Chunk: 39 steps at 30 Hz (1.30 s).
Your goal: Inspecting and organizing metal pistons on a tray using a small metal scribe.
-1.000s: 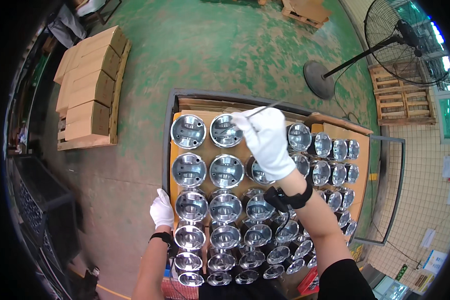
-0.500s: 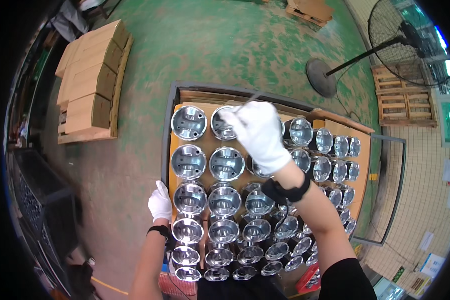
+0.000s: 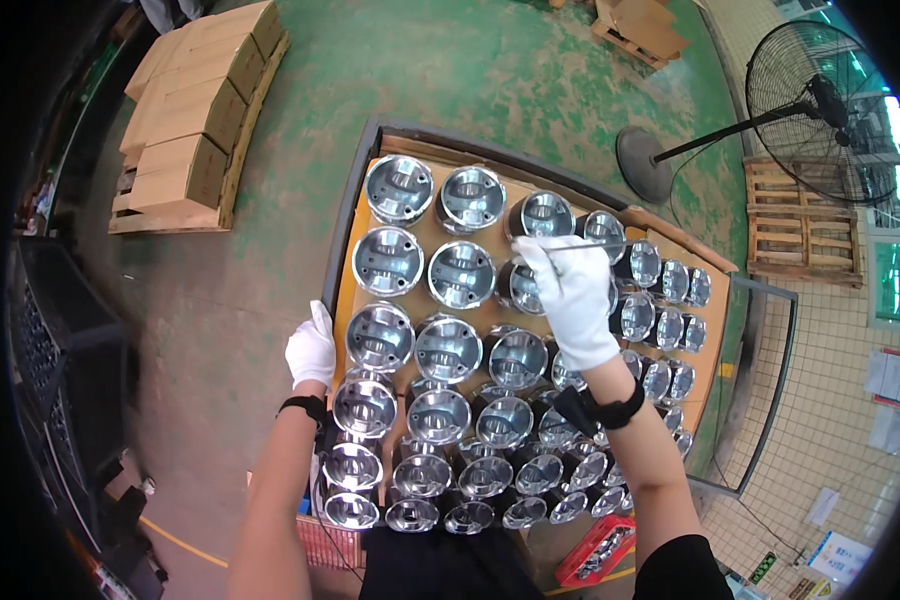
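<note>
My right hand [image 3: 573,300], in a white glove, is closed in a pinch on a thin metal rod [image 3: 608,245]. The rod sticks out to the right above a shiny metal piston [image 3: 604,230]; its tip is too fine to make out. Rows of such pistons [image 3: 388,262] stand on brown cardboard [image 3: 418,235], their round crowns facing up. The fingertips hover over the second row from the far side and hide part of a piston there. My left hand [image 3: 311,350], also gloved, rests against the left edge of the dark metal frame [image 3: 351,225], one finger stretched along it.
Cardboard boxes [image 3: 180,175] sit on a pallet at the far left. Nearer stands a black rack [image 3: 75,290]. A floor fan [image 3: 645,165] and a wooden pallet [image 3: 802,225] are at the far right. A red bin [image 3: 598,550] with metal parts lies near my right forearm.
My right hand has moved right and nearer from the far row with the rod, uncovering pistons there. My left hand stays at the frame's edge. The view has shifted and tilted.
</note>
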### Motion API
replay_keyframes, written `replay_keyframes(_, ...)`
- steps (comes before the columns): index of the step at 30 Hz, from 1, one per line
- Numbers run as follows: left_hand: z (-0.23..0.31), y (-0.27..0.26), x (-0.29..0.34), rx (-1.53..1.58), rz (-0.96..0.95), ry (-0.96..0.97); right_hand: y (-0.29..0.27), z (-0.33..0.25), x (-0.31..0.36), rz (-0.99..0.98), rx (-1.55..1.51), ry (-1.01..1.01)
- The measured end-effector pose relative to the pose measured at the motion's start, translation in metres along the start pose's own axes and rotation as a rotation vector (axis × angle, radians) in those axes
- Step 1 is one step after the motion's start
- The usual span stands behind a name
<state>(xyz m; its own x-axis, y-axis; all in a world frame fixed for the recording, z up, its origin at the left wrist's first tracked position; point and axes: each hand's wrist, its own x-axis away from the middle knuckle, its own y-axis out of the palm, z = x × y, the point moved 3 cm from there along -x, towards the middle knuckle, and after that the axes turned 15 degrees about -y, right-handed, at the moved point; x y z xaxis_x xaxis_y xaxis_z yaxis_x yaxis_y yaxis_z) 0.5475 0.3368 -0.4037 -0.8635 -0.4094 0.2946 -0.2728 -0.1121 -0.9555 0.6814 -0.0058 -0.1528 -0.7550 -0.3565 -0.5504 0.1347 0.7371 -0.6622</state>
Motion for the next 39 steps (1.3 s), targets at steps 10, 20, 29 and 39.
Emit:
replay_keyframes(10, -0.002, 0.000, -0.003, 0.023, 0.009, -0.018, -0.025, -0.034, 0.001, -0.064, 0.221, 0.042)
replay_keyframes(20, 0.002, 0.000, -0.004, 0.083, -0.018, -0.055, 0.000, -0.047, 0.025, -0.196, 0.116, -0.066)
replay_keyframes(29, -0.007, -0.004, -0.005, 0.157, -0.077, -0.108, 0.010, -0.068, -0.004, 0.016, 0.053, -0.094)
replay_keyframes(39, 0.000, 0.000, -0.004, 0.121, -0.076, -0.070, 0.024, -0.061, -0.004, -0.126, 0.145, -0.131)
